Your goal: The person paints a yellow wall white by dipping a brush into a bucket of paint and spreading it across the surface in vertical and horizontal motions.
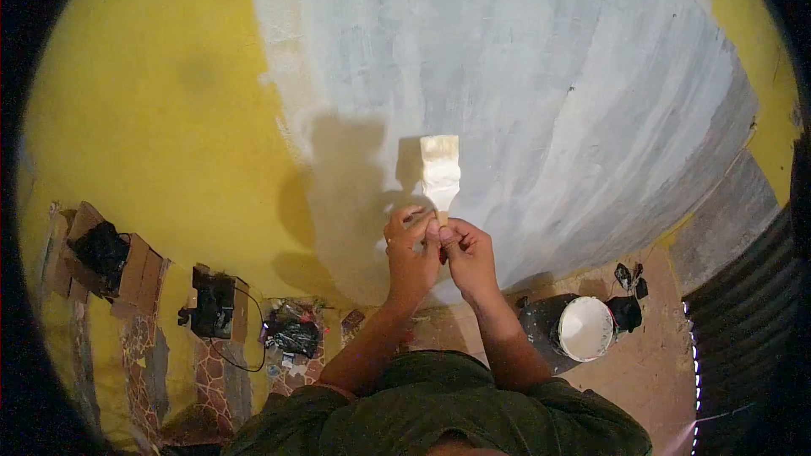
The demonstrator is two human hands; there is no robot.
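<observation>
A wide paintbrush (pixel 440 169) with pale, paint-coated bristles is pressed flat against the wall (pixel 524 101), where white paint covers the yellow. My left hand (pixel 410 253) and my right hand (pixel 470 255) are clasped together around the brush's short handle, just below the bristles. The brush and hands cast a dark shadow on the wall to the left. The handle itself is mostly hidden by my fingers.
A bucket of white paint (pixel 583 328) stands on the floor at the lower right. Black bags and gear on cardboard (pixel 211 304) line the wall's base at the left. The yellow wall part (pixel 152 101) lies left. A dark corrugated surface (pixel 743 329) is far right.
</observation>
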